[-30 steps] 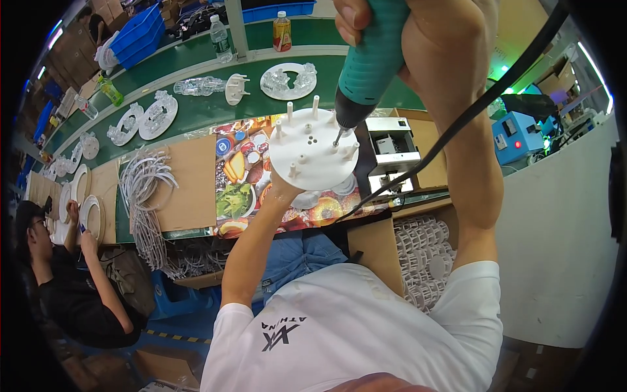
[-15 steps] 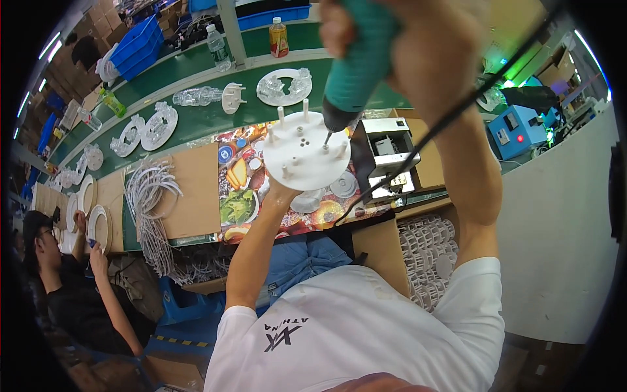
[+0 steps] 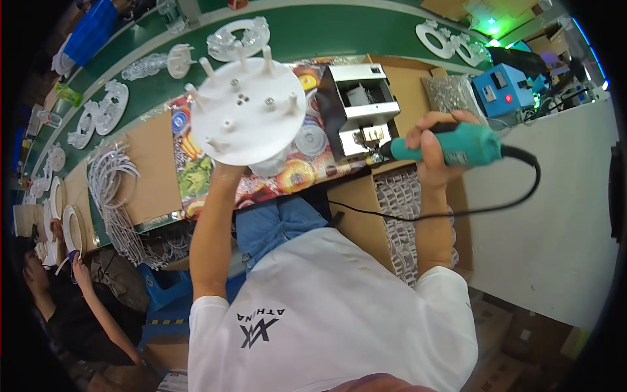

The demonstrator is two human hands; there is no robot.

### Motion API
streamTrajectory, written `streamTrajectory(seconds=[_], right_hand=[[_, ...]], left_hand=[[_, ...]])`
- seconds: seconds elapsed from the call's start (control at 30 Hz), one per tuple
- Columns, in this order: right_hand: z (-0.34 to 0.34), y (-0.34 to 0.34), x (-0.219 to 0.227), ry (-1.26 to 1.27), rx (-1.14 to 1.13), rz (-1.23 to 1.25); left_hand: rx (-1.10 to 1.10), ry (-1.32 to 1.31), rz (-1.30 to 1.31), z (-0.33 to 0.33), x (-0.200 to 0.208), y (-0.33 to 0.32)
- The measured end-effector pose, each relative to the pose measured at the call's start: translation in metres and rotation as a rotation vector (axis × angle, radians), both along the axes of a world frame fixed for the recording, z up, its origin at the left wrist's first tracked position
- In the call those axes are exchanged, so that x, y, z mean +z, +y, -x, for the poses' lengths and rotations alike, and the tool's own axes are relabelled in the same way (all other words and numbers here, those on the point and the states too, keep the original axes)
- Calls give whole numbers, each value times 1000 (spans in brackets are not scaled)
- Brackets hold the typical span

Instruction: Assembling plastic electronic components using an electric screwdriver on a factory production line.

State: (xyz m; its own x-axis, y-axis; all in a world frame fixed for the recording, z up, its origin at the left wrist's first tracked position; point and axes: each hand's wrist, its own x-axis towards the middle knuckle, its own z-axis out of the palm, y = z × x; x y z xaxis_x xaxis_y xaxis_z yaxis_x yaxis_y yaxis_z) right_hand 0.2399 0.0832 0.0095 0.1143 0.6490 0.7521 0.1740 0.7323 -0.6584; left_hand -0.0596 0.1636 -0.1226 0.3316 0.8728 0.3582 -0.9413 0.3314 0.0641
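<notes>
The white disc (image 3: 255, 124) is above the front of the patterned mat (image 3: 181, 196), tilted, pegged face up. My left hand (image 3: 230, 172) holds it from beneath; the disc hides the fingers. My right hand (image 3: 436, 149) is closed around the green screwdriver (image 3: 473, 145), which lies nearly level. Its tip is at the front of the screw feeder (image 3: 362, 98); I cannot tell whether they touch. A gap separates the disc's right rim from the feeder. The black cable (image 3: 537, 176) loops right of the screwdriver, then crosses my right forearm toward the desk edge. Below that edge, an open carton (image 3: 359, 232) holds white ring-shaped parts (image 3: 400, 196). The mat, a cardboard sheet (image 3: 153, 163) and bundled white wires (image 3: 108, 173) lie on the green desk (image 3: 339, 32). At right stands a blue machine (image 3: 503, 95); at far left, a co-worker (image 3: 72, 320) handles pale rings (image 3: 73, 228).
</notes>
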Motion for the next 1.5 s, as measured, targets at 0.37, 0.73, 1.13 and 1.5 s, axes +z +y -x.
streamTrajectory(seconds=[0.37,0.73,1.13,1.5], right_hand=[[-21,23,-49,66,-24,97],[-14,19,-43,81,11,107],[-18,23,-51,39,-87,37],[-13,7,-45,48,-30,140]], left_hand=[[185,-36,-187,23,-27,-6],[-99,-210,40,33,-25,-13],[247,252,26,30,-37,-16],[285,643,154,-13,6,-35]])
